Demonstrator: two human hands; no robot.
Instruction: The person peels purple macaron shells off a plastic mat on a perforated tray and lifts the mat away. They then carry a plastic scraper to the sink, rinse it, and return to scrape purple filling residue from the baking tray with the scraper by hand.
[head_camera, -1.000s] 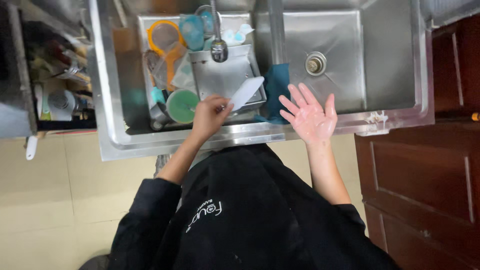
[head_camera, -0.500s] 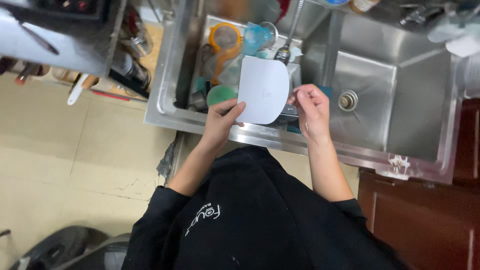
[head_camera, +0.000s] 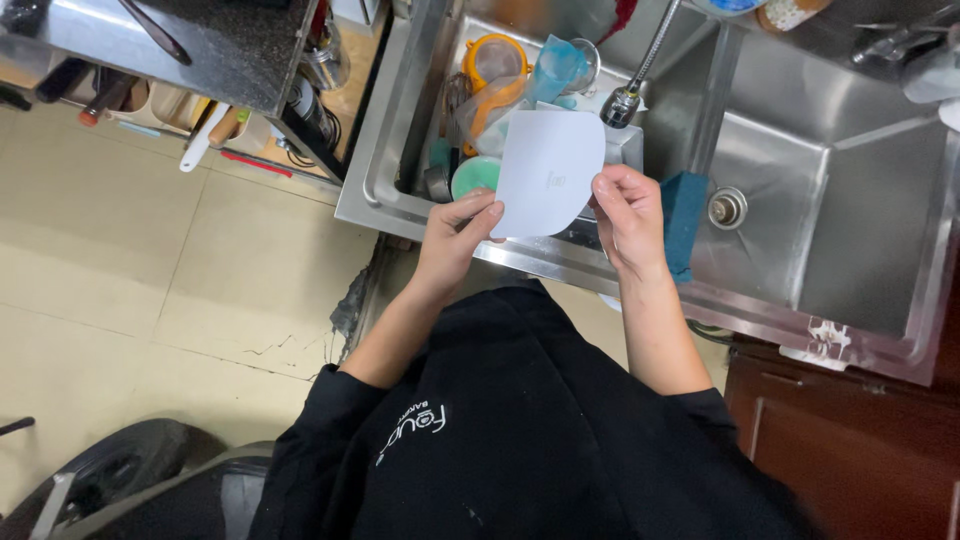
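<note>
Fingers of the left hand pinch the lower left edge of a thin white plastic scraper with one rounded side, while the right hand closes on its right edge, thumb in front. Held flat toward the camera above the near rim of the stainless steel double sink, the scraper looks light, slightly flexible and probably slick if wet, so the edge pinches seem the surest hold. Beyond it sit a mint green bowl, an orange-rimmed strainer and a flexible metal faucet; a dark blue sponge rests on the divider.
</note>
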